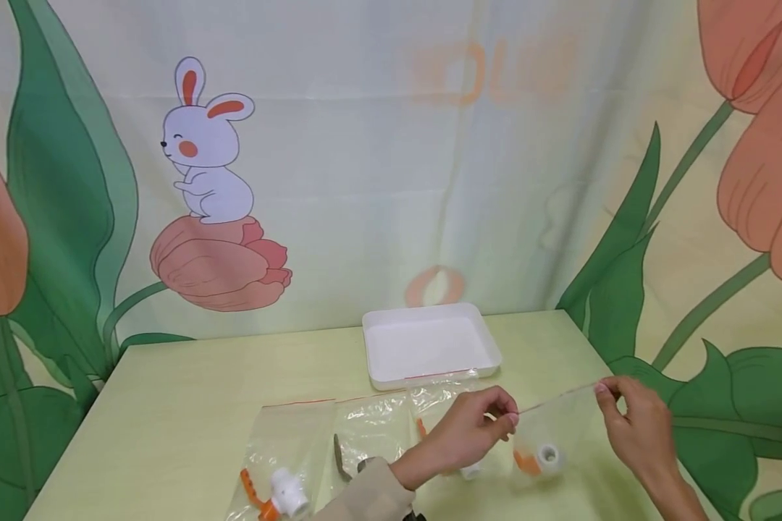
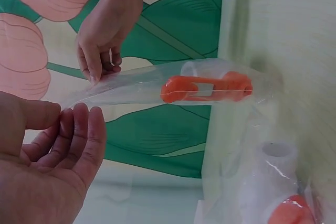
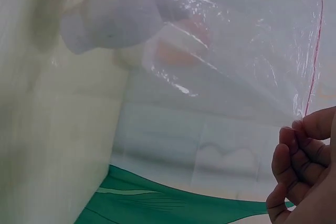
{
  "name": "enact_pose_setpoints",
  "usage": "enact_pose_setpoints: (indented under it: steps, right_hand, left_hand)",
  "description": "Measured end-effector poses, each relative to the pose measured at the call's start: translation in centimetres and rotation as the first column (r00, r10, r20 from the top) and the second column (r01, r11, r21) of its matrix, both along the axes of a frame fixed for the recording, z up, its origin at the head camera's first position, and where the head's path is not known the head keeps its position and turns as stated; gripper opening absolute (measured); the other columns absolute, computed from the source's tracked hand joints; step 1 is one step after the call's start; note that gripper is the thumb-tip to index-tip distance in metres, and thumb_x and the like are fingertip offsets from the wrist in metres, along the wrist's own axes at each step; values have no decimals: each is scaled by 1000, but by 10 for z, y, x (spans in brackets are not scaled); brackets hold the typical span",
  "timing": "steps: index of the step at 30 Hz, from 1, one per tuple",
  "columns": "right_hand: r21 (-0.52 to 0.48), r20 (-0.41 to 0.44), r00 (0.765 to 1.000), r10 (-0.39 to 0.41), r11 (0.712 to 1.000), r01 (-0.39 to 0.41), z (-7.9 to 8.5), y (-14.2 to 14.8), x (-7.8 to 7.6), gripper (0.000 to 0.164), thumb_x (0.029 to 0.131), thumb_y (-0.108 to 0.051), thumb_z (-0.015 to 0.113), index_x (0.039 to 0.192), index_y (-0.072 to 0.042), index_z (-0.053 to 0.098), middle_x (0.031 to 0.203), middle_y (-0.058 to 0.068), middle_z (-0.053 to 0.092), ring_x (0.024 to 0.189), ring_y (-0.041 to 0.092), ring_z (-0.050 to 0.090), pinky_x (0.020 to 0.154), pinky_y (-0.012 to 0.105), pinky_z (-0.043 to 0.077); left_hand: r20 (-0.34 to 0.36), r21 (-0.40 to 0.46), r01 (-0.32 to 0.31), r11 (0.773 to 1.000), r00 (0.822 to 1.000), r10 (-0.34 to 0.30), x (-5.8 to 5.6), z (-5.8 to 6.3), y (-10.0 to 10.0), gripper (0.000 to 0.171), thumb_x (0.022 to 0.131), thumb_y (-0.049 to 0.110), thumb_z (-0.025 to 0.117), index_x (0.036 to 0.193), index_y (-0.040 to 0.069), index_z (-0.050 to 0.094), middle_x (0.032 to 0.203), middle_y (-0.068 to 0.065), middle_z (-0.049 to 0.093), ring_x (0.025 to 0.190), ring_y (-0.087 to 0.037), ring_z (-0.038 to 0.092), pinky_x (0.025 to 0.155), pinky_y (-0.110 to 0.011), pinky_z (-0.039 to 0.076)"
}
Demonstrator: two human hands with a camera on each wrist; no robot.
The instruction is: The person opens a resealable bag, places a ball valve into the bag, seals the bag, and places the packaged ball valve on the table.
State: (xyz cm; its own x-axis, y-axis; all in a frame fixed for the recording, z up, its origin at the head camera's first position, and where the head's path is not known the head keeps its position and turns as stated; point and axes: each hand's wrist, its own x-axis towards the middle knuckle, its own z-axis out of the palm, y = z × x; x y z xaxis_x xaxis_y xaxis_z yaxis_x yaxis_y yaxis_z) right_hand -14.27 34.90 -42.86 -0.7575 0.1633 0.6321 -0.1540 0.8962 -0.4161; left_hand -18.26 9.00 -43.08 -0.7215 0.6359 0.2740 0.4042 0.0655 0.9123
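A clear zip bag (image 1: 583, 420) with a red line along its top edge hangs stretched between both hands. Its left corner is pinched between thumb and fingertips of my left hand (image 1: 463, 430); my right hand (image 1: 641, 430) pinches the right corner. Low in the bag sits a white plastic pipe valve (image 3: 113, 22) with an orange handle (image 2: 205, 87). Below it in the left wrist view, another white valve (image 2: 278, 174) with an orange part lies in its own bag.
Three more zip bags lie in a row: the left one (image 1: 300, 427) holds a white and orange valve (image 1: 289, 492), the middle one (image 1: 374, 420) a dark grey item (image 1: 340, 456), the third (image 1: 439, 391) is partly behind my left hand. Behind them stands a white tray (image 1: 367, 347).
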Motion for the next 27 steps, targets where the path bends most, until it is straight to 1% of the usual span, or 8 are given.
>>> enact_pose_setpoints:
  steps: [2, 5, 9, 13, 17, 21, 27]
  right_hand:
    - [10, 27, 1000, -5, 1000, 5, -4, 2, -3, 7, 93, -13, 66, 87, -10, 68, 76, -1, 62, 70, 4, 50, 67, 30, 39]
    - [14, 46, 999, -1, 1000, 0, -7, 3, -9, 8, 94, -14, 65, 88, -10, 68, 76, -1, 63, 66, 3, 48, 65, 30, 40]
    - [21, 51, 999, 7, 1000, -8, -9, 5, -19, 10, 95, -16, 63, 89, -10, 67, 77, 1, 63, 62, 3, 45, 62, 30, 40]
    - [31, 51, 998, 22, 999, -24, -12, 7, -31, 10, 95, -16, 64, 89, -9, 67, 76, 1, 63, 60, 3, 44, 59, 28, 39]
    - [38, 62, 997, 37, 998, -40, -17, 8, -42, 9, 95, -15, 64, 88, -9, 67, 76, 2, 63, 59, 4, 43, 59, 28, 38]
    - [35, 100, 993, 57, 998, -61, -19, 8, -56, 10, 96, -16, 62, 91, -9, 67, 77, 3, 64, 58, 7, 42, 58, 28, 37]
    - [36, 150, 986, 77, 996, -83, -23, 9, -77, 12, 97, -16, 61, 95, -6, 68, 79, 6, 66, 58, 11, 45, 56, 28, 38]
  left_hand:
    - [4, -9, -7, 1000, 1000, 7, -2, -3, 2, 6, 97, 10, 58, 97, 5, 63, 86, -7, 68, 71, 0, 63, 62, -16, 55]
    - [-24, -23, -32, 999, 999, 31, -8, -5, 3, 6, 97, 9, 59, 96, 5, 63, 85, -7, 68, 70, -2, 63, 61, -15, 55]
    - [-78, -39, -78, 996, 994, 75, -18, -5, 4, 6, 97, 9, 59, 95, 5, 63, 83, -7, 68, 71, -6, 64, 61, -14, 53]
    - [-112, -67, -123, 990, 987, 115, -30, -7, 3, 6, 97, 9, 59, 96, 6, 63, 83, -5, 68, 71, -3, 62, 61, -12, 51]
    - [-155, -81, -182, 980, 974, 168, -41, -12, 3, 4, 96, 10, 61, 95, 7, 64, 81, -3, 68, 71, 0, 60, 65, -12, 49]
    - [-195, -86, -241, 967, 956, 221, -52, -16, 3, 4, 95, 9, 62, 94, 7, 66, 81, -3, 69, 72, 0, 59, 70, -12, 49]
    - [-222, -92, -292, 952, 938, 266, -68, -22, 5, 4, 93, 7, 62, 90, 7, 66, 79, -4, 69, 72, -3, 59, 70, -14, 48]
